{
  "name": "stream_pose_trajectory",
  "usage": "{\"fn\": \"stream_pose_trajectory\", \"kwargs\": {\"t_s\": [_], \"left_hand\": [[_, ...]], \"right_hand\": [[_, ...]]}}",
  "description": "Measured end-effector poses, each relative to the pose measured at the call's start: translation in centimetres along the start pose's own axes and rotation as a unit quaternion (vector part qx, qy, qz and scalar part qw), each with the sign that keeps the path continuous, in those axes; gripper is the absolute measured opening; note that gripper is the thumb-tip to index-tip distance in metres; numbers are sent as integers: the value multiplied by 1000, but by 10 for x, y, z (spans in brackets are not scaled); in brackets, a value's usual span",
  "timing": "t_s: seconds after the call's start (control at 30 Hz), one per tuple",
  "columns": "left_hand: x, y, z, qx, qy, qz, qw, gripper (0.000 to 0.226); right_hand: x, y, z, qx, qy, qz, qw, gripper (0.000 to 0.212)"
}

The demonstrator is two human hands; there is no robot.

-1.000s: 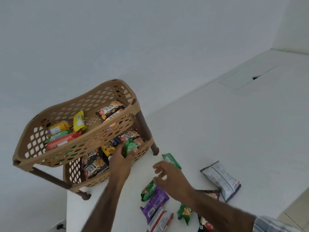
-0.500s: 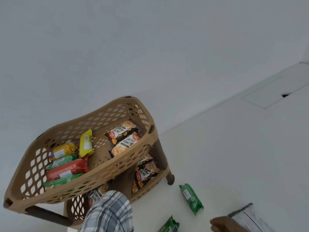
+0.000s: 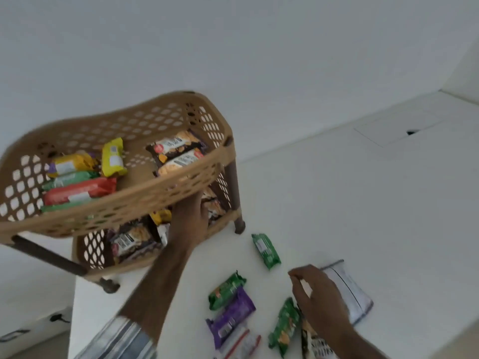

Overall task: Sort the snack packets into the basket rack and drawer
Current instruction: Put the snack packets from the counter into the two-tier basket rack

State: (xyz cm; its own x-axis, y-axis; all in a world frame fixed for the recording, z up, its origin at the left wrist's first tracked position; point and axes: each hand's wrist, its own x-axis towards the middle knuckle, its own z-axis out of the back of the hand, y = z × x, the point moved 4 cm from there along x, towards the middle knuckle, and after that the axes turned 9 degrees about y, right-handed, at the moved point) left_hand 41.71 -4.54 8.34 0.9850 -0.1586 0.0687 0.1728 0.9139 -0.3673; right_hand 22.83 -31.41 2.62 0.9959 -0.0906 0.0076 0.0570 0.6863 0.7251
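A tan two-tier basket rack [image 3: 134, 200] stands at the left end of the white table [image 3: 337, 203]. Its upper tier holds yellow, green and red packets [image 3: 77, 190] and peanut packets [image 3: 178, 154]. My left hand [image 3: 190, 218] reaches into the lower tier among dark peanut packets [image 3: 129, 239]; its fingers are stretched out and I see nothing in them. My right hand [image 3: 317, 296] hovers with loosely curled, empty fingers over loose packets: green ones [image 3: 265, 251] [image 3: 226, 290] [image 3: 283, 326], a purple one [image 3: 230, 317] and a silver-white bag [image 3: 350, 294].
A red-and-white packet [image 3: 241, 343] and a dark peanut packet [image 3: 313, 343] lie at the bottom edge of the view. A white wall rises behind the rack. A flat panel with a small dark notch [image 3: 410, 132] sits in the far surface. A black cable [image 3: 57, 318] lies low left.
The green packet my left hand carried a second ago is gone from sight, and that hand has drawn partly back out of the lower tier. My right hand has come back over the loose packets.
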Motion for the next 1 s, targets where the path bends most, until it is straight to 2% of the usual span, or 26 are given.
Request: {"fn": "stream_pose_trajectory", "kwargs": {"t_s": [0.07,0.13,0.23,0.27,0.37,0.67,0.83,0.93,1.0], "left_hand": [[-63,-6,-19,-40,-16,-49,998,46],[-143,-16,-50,-27,26,-51,998,53],[-217,-25,-95,14,119,-18,993,75],[-235,-29,-108,32,128,-5,991,82],[-262,-34,-128,50,150,16,987,92],[-265,-9,-128,117,170,16,978,82],[-266,20,-113,105,145,53,983,81],[-270,32,-102,75,123,51,988,82],[-279,38,-93,35,96,54,993,81]], "right_hand": [[-16,-11,6,-29,-38,9,999,19],[-25,-29,18,-71,-44,5,996,20],[-40,-68,26,-212,17,-45,976,61],[-49,-79,24,-236,47,-61,969,74],[-75,-97,7,-261,88,-54,960,92],[-68,-52,-50,-261,87,-19,961,89],[-49,-22,-81,-271,143,28,951,85],[-41,-12,-85,-232,179,75,953,79],[-42,-9,-79,-202,172,94,959,75]]}}
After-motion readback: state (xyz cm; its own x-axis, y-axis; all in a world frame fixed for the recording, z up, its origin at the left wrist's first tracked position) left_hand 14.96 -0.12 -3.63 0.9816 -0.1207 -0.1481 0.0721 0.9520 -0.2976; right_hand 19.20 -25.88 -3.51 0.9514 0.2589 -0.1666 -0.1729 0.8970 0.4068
